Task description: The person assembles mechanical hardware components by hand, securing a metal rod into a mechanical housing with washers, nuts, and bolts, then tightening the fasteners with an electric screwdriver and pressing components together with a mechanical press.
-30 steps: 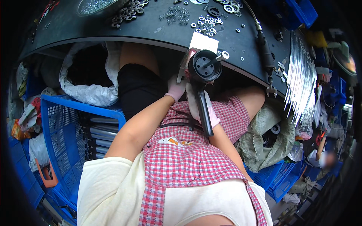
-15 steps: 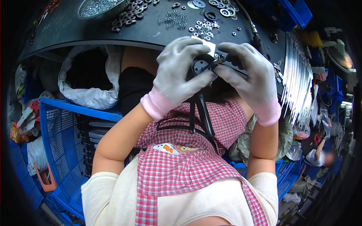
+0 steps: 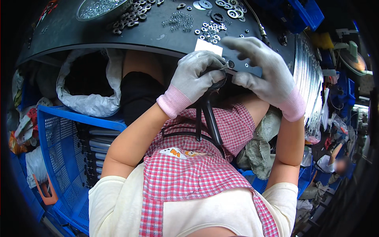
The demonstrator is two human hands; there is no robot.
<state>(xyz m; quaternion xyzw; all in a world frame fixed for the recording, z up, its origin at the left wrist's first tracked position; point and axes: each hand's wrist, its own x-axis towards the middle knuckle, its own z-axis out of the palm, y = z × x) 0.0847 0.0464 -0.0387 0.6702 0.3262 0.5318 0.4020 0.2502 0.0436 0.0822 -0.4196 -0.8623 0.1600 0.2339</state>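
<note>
My left hand point(image 3: 197, 75), in a whitish glove with a pink cuff, is closed around the head of a black part with two legs point(image 3: 211, 122) that hang toward my lap. The glove hides most of that head. A small shiny metal fitting point(image 3: 227, 64) sticks out beside the left fingertips; how it joins the black part cannot be made out. My right hand point(image 3: 264, 71), gloved alike, is just to the right with its fingers apart and nothing visible in them. A white piece like paper or card point(image 3: 208, 46) lies at the table edge behind my left hand.
On the dark table point(image 3: 158, 38) are springs point(image 3: 178, 21), small rings point(image 3: 211, 31), washers point(image 3: 233, 8), metal links point(image 3: 132, 19) and a metal bowl point(image 3: 100, 10) of small parts. Long thin rods point(image 3: 308, 79) lie right. A blue crate point(image 3: 59, 138) and white sack point(image 3: 89, 102) stand left.
My right hand has moved off the black part to the right, and its fingers have spread. My left hand has turned over the part, so its round face with holes no longer shows.
</note>
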